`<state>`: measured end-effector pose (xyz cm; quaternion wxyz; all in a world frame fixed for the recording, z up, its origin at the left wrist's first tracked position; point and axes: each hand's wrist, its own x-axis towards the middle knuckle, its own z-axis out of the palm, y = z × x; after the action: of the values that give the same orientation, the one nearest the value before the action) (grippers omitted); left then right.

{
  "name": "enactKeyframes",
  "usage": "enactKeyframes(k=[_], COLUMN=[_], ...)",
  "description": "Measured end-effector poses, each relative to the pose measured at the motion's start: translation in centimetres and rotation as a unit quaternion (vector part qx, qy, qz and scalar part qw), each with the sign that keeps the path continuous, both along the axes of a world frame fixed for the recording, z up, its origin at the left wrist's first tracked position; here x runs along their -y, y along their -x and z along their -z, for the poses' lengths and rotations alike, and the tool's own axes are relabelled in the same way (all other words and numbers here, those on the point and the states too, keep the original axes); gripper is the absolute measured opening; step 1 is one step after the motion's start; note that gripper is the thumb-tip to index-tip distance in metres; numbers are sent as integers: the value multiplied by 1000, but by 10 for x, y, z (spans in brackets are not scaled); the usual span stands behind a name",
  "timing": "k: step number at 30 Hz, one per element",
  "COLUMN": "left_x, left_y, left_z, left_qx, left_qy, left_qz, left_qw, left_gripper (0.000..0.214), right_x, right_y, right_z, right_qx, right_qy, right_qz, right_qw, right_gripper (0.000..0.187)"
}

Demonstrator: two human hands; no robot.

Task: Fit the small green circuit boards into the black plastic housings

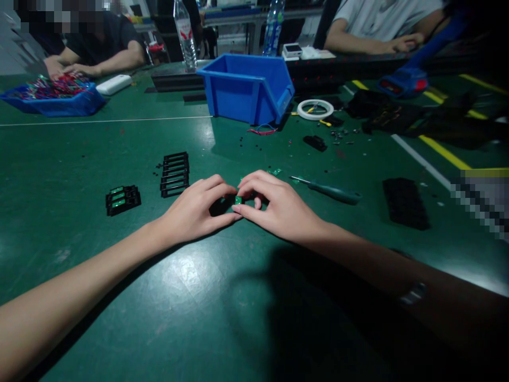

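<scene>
A small green piece (238, 200), perhaps a circuit board, is pinched between the fingertips of both hands just above the green table. My left hand (194, 209) closes on it from the left with thumb and fingers. From the right, my right hand (278, 207) grips it the same way; the fingers partly hide it. Left of my left hand lies a black ladder-like plastic frame (175, 175). Farther left is a small black holder (123, 200) with green pieces set in it. Beyond my right hand are green scraps (274, 172) and a screwdriver (334, 192) with a dark green handle.
A blue bin (234, 95) stands at the back, near a white tape roll (315, 110) and scattered screws (342, 135). A blue tray (75, 103) of wires sits far left. A black block (404, 204) lies right. Two people sit across the table.
</scene>
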<state>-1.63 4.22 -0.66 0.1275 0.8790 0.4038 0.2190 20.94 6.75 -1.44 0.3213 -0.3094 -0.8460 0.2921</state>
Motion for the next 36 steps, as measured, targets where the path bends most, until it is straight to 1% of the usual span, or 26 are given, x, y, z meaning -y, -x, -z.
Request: enactKeyframes(k=[5, 8, 12, 18, 23, 36], left_x=[1, 0, 1, 2, 2, 2], left_y=[5, 5, 5, 5, 5, 4], left_z=[-2, -3, -3, -5, -4, -3], left_qx=[19, 21, 26, 18, 17, 17], left_qy=[46, 59, 61, 67, 65, 62], left_qz=[0, 8, 17, 19, 19, 20], left_qw=[999, 998, 998, 997, 998, 998], left_gripper=[41, 40, 36, 34, 35, 35], right_x=[-2, -2, 0, 0, 1, 0], right_y=[0, 0, 0, 2, 1, 1], right_z=[2, 2, 0, -2, -2, -2], right_qx=[-26, -35, -20, -5, 6, 10], right_qy=[12, 19, 33, 53, 50, 44], right_qz=[-15, -32, -41, -30, -19, -21], right_qw=[999, 999, 998, 998, 999, 999], right_gripper=[12, 14, 16, 15, 16, 15])
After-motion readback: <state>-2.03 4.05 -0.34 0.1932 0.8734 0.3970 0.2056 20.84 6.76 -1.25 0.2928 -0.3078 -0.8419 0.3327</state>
